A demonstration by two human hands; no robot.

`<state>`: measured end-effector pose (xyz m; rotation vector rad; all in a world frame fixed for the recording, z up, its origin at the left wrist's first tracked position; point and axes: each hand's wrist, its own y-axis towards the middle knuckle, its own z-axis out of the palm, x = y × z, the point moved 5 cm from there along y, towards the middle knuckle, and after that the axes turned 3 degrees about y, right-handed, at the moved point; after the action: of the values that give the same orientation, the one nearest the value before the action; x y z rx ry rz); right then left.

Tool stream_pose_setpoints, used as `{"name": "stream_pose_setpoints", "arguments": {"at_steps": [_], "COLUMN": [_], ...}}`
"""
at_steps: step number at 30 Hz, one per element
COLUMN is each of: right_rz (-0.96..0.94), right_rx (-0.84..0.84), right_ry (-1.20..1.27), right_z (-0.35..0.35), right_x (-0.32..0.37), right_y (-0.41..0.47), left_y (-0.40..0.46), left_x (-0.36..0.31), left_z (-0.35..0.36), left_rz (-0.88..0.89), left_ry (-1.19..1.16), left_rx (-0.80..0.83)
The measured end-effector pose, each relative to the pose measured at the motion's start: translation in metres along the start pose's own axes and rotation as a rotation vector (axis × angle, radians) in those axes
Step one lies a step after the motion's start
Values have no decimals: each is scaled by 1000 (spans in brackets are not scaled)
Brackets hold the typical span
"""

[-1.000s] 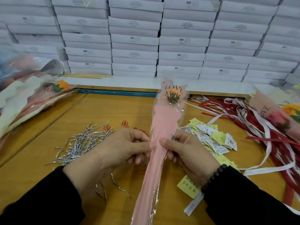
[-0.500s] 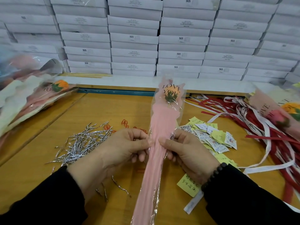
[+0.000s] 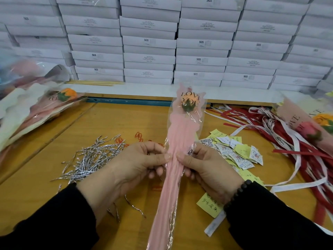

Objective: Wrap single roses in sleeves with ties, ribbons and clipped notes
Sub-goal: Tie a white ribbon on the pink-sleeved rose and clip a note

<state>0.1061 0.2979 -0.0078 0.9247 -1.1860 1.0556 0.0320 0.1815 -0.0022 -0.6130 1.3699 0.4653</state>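
Note:
A single orange rose (image 3: 188,103) sits in a long pink and clear sleeve (image 3: 177,134) printed "LOVE YOU", held upright over the wooden table (image 3: 108,123). My left hand (image 3: 137,165) and my right hand (image 3: 207,168) pinch the sleeve at its gathered middle from either side, thumbs nearly meeting on the front. Whether a tie lies under the thumbs is hidden. Silver twist ties (image 3: 90,157) lie in a heap to the left. Small notes and printed tags (image 3: 234,152) lie to the right, beside red and white ribbons (image 3: 288,156).
Sleeved roses lie stacked at the far left (image 3: 36,109) and at the far right (image 3: 310,127). Orange paper clips (image 3: 138,137) lie behind my left hand. White boxes (image 3: 149,42) form a wall behind the table. A yellow handwritten note (image 3: 210,204) lies under my right wrist.
Both hands stay pinched on the sleeve's middle. The sleeve has shifted very slightly; the thumbs have drawn a little closer together.

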Motion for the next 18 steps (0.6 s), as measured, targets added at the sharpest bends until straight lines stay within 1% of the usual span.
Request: {"name": "stream_pose_setpoints", "arguments": {"at_steps": [18], "right_rz": [4], "right_rx": [4], "right_ry": [-1], "right_z": [3], "right_x": [-3], "right_y": [-1], "left_y": [-3], "left_x": [-1], "left_z": [1], "left_rz": [-22], "left_ry": [2], "left_rx": [-12]}}
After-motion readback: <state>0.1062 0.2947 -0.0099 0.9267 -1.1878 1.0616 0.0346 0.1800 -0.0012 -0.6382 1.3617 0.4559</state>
